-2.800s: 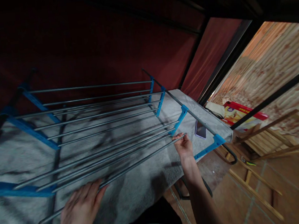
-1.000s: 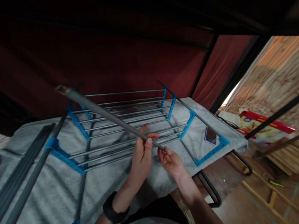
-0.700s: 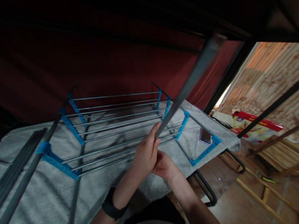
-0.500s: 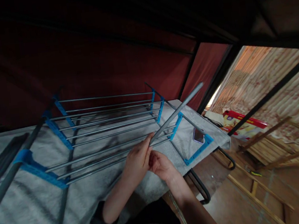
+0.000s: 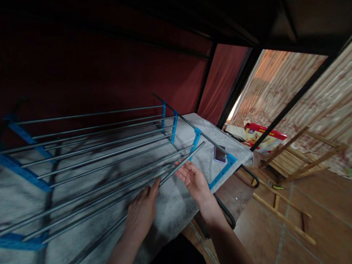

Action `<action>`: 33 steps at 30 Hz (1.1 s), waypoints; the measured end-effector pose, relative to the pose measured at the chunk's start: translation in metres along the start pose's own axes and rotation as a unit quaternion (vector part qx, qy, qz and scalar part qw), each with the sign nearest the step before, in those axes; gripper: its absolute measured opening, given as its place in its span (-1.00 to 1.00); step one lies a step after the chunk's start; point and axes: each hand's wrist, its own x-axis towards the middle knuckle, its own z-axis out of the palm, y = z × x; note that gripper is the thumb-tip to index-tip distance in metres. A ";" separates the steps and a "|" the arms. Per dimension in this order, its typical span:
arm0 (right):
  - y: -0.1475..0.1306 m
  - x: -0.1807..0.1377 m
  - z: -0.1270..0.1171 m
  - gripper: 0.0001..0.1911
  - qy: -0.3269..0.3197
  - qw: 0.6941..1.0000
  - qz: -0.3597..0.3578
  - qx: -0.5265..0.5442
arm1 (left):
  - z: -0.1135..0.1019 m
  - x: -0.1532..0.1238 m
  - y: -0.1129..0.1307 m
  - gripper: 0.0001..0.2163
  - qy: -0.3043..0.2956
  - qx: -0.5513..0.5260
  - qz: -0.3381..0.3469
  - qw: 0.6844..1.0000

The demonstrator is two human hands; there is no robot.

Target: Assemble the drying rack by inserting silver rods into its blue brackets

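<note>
We see a worktop (image 5: 205,121) spread with grey cloth (image 5: 174,207), which hangs a little over its right end. A blue-and-metal rack (image 5: 100,146) lies along it, left to right. Near the right end, beside the rack's rail (image 5: 209,139), lies a phone (image 5: 220,154). Whether the loose rod's (image 5: 76,262) left end touches the cloth, we cannot tell.

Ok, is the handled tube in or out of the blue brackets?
Out: both ends of the tube show bare, neither in a blue bracket.
</note>
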 end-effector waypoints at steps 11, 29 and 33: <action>-0.019 0.032 -0.034 -0.84 0.049 0.996 -0.058 -0.049 | 0.017 -0.001 -0.017 -0.63 0.023 -0.012 -0.007 1.000; -0.023 0.064 -0.053 -0.89 0.080 0.992 -0.081 -0.058 | 0.015 -0.051 -0.084 -0.74 -0.086 -0.100 -0.242 0.961; -0.021 0.064 -0.058 -0.86 0.084 0.992 -0.091 -0.036 | 0.010 -0.055 -0.083 -0.73 -0.053 -0.095 -0.226 0.968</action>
